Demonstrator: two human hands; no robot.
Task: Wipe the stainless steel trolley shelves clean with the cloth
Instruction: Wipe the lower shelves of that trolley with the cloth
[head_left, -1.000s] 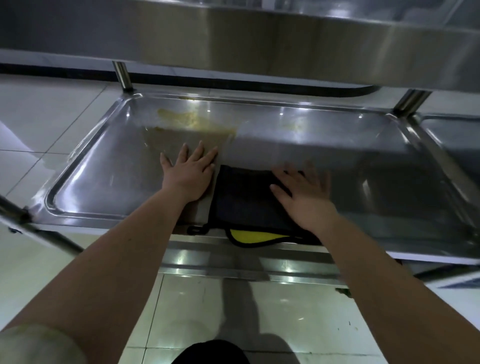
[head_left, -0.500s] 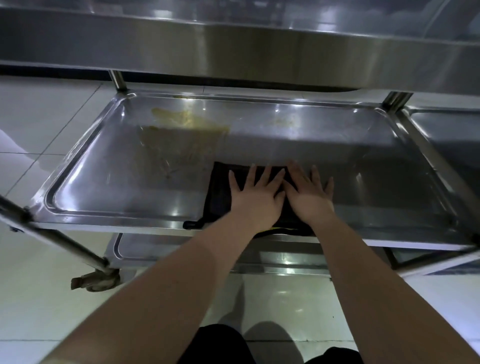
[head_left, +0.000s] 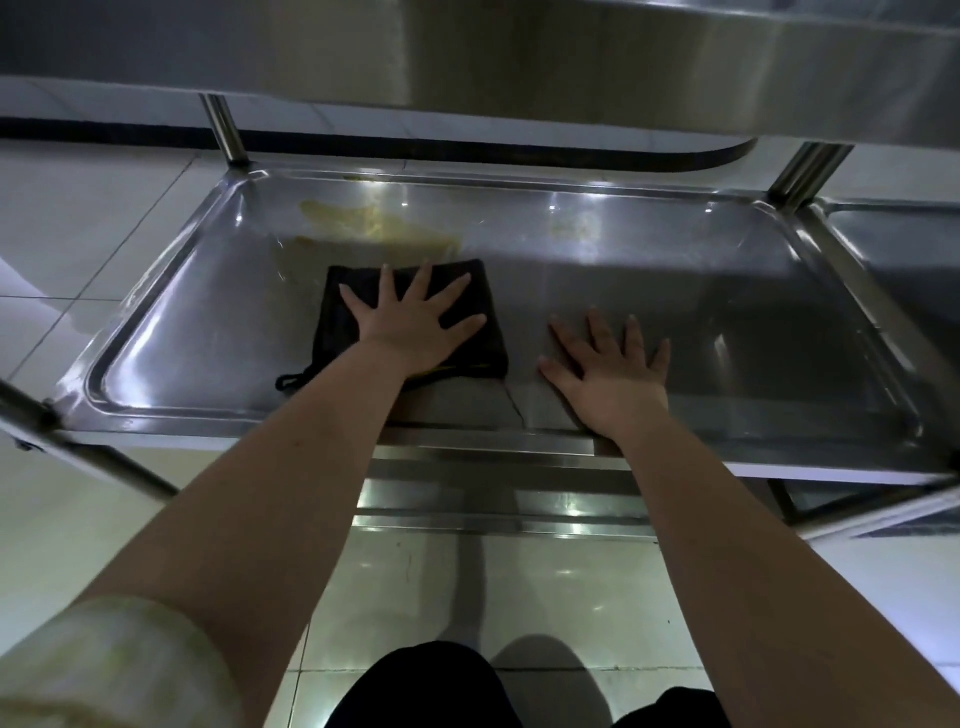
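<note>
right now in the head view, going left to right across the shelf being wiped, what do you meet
shelf's left rim → black cloth, with the left hand flat on it → right hand flat on bare steel → shelf's right rim → neighbouring shelf

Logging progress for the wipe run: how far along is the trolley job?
Done: the near half of the shelf looks stain-free. In hand: left hand presses the black cloth flat, just short of the yellow-brown stain; right hand rests flat on bare steel. Left: that stain, a fainter smear by the far rim, possibly the upper shelf.
</note>
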